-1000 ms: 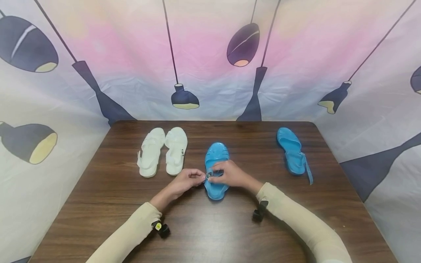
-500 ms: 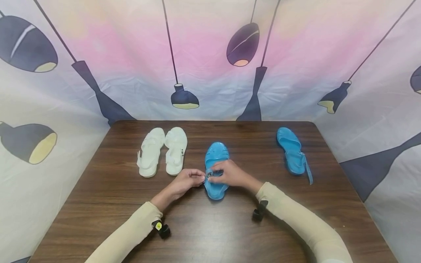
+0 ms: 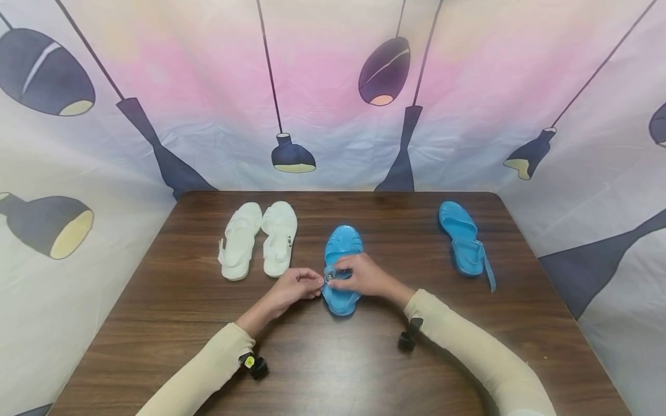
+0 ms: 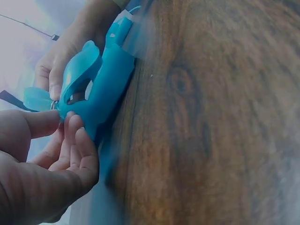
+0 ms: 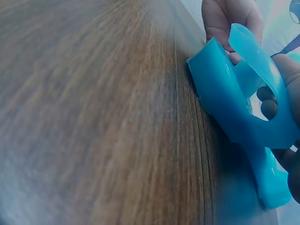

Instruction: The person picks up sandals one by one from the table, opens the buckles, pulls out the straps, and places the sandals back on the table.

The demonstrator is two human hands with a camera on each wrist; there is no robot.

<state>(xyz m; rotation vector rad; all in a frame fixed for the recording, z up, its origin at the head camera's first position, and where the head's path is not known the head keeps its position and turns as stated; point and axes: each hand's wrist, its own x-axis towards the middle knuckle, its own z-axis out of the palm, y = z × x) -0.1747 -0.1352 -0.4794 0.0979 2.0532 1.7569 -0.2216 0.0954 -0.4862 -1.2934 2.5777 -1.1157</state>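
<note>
A blue jelly sandal (image 3: 343, 241) stands on the table's middle, its toe pointing away from me. At its left side my left hand (image 3: 293, 289) pinches the strap edge beside the small metal buckle (image 3: 329, 278) between thumb and fingertips. My right hand (image 3: 368, 277) reaches over the sandal from the right and pinches the strap at that buckle. In the left wrist view a strap end (image 4: 37, 98) sticks out past the buckle, which fingers partly cover. The sandal's heel part (image 5: 215, 79) shows in the right wrist view.
Two white sandals (image 3: 240, 242) stand side by side at the back left. Another blue sandal (image 3: 465, 240), its strap hanging loose, lies at the back right. The brown wooden table (image 3: 333, 364) meets a lamp-printed cloth (image 3: 333, 75) behind its far edge.
The strap and buckle have shifted very slightly to the left under my fingertips. Both hands keep nearly the same place and grip, and the other sandals have not moved.
</note>
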